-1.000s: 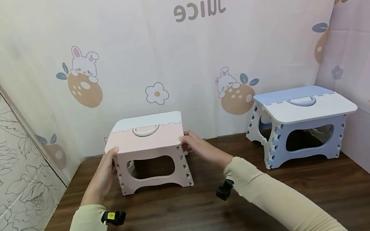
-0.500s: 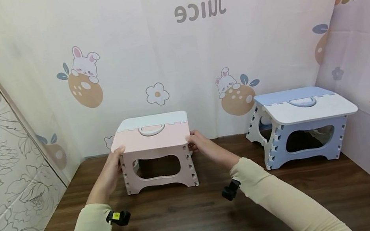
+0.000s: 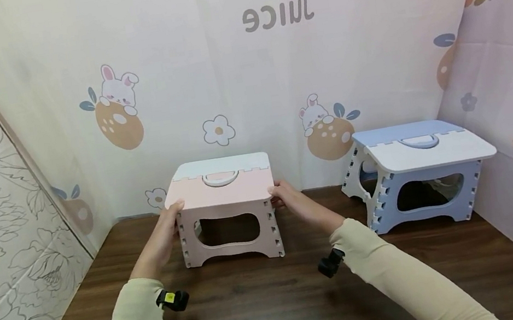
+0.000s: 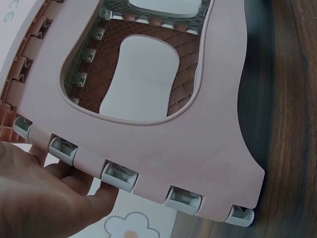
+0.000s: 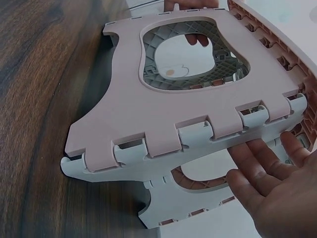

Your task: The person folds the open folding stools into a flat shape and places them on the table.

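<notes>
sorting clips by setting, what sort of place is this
Probably a small booth set up for recording: printed hangings enclose a dark wood-look surface on three sides, and small black wrist-worn devices are in view.

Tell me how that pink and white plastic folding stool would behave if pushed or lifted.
The pink and white plastic folding stool is probably light for its size, given its cutout front panel. Its wide stance suggests sliding, not tipping. Hinged seams might fold during lifting.

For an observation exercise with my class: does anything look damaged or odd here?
The word Juice on the backdrop reads backwards, as if mirrored. The pink stool and blue-and-white stool stand upright, without visible damage.
</notes>
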Action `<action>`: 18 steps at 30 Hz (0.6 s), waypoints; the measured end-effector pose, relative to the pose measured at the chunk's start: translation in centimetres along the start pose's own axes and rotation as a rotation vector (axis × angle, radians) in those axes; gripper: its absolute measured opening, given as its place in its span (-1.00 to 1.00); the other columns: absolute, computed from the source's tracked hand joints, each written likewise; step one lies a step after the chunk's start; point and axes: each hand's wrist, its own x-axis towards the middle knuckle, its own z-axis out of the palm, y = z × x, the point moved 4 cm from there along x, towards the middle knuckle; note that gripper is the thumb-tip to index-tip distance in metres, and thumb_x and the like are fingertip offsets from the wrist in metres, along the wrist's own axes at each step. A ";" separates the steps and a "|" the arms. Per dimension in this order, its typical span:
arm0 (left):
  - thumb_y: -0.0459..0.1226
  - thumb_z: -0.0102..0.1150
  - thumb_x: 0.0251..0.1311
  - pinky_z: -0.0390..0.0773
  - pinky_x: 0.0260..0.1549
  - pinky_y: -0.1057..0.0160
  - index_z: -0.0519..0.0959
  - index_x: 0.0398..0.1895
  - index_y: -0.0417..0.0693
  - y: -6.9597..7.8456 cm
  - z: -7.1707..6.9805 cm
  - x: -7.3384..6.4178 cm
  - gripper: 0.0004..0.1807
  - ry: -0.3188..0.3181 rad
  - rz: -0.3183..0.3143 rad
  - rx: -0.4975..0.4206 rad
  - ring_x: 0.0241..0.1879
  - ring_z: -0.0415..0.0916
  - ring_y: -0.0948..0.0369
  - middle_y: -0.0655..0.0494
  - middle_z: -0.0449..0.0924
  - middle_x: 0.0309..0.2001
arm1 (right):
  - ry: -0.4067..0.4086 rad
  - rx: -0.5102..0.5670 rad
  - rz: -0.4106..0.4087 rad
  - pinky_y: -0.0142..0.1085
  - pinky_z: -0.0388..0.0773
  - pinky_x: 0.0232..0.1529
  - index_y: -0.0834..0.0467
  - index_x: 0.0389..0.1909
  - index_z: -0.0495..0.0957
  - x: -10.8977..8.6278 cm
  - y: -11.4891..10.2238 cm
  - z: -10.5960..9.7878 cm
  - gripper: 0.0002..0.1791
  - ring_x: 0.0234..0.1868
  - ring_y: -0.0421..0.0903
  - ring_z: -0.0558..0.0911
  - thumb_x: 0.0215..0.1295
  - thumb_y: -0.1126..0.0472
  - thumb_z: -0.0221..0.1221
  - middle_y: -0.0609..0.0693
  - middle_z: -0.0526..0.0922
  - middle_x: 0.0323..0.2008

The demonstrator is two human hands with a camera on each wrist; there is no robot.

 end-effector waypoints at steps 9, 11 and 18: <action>0.18 -0.23 0.45 -0.08 0.36 -0.23 -0.18 0.60 0.01 0.0 0.8 0.2 -0.17 0.007 0.029 -0.001 0.41 -0.07 -0.11 -0.17 -0.11 0.48 | 0.005 0.003 0.011 0.08 0.20 0.31 0.29 0.44 0.02 -0.7 0.1 -0.7 -0.34 0.25 0.20 0.34 0.58 -0.11 -0.27 0.26 0.25 0.29; 0.19 -0.22 0.45 -0.09 0.36 -0.23 -0.18 0.60 0.02 0.0 1.0 0.2 -0.16 0.009 0.031 -0.002 0.42 -0.08 -0.10 -0.15 -0.12 0.49 | 0.006 0.001 0.016 0.08 0.19 0.31 0.27 0.44 0.01 -0.8 0.2 -0.9 -0.33 0.26 0.19 0.32 0.58 -0.14 -0.28 0.25 0.24 0.29; 0.20 -0.20 0.43 -0.08 0.38 -0.23 -0.22 0.62 0.09 -0.2 1.6 0.2 -0.14 0.004 0.034 -0.001 0.47 -0.13 -0.09 -0.10 -0.22 0.54 | 0.010 0.023 0.012 0.13 0.12 0.37 0.26 0.45 -0.01 -1.4 0.3 -1.4 -0.32 0.31 0.20 0.29 0.56 -0.13 -0.25 0.26 0.23 0.32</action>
